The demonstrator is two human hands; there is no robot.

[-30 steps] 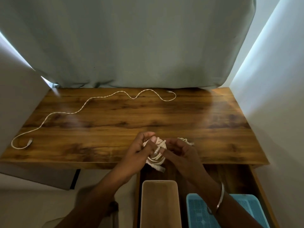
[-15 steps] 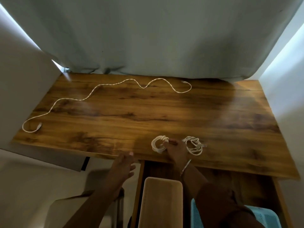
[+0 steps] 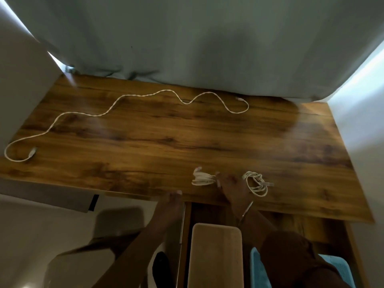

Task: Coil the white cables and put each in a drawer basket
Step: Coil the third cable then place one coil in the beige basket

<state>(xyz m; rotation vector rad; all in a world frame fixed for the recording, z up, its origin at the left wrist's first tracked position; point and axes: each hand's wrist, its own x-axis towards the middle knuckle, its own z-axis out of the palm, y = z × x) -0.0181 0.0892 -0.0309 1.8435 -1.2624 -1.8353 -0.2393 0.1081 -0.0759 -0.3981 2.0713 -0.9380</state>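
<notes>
Two coiled white cables lie near the table's front edge: one bundle on the left and a looser coil on the right. My right hand rests on the table between them, its fingertips pinching the right end of the left bundle. My left hand is at the front edge of the table, fingers loosely extended and holding nothing. A long uncoiled white cable snakes along the back of the table to the left edge. Below, the open drawer holds a beige basket and a blue basket.
The wooden table is closed in by a grey curtain at the back and white walls on both sides. My right arm covers part of the blue basket. The drawer's metal rail runs beside my left forearm.
My left hand has let go of the bundle and dropped to the table's front edge. My right hand has carried the bundle down onto the table, beside the other coil.
</notes>
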